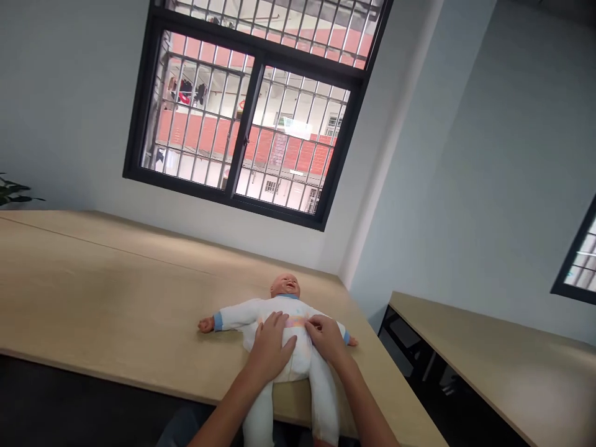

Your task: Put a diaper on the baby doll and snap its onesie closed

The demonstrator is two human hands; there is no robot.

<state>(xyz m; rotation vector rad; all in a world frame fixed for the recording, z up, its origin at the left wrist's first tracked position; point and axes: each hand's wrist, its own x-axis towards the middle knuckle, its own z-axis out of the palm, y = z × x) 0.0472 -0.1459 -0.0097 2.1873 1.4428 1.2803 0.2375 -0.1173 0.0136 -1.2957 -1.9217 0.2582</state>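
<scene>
A baby doll (298, 363) in a white outfit with blue cuffs and collar lies on its back on the wooden table (139, 310), arms spread, its legs over the near edge. A diaper with a coloured band is around its middle. My left hand (271, 343) lies on the diaper's left side, fingers spread, thumb apart. At the right end of the coloured band, my right hand (325, 335) has its thumb and fingertips pressed together; what they hold, if anything, is too small to make out.
A second table (493, 347) stands to the right, past a gap. Behind the table are the wall and a barred window (244, 124). Plant leaves (16, 192) show at the far left.
</scene>
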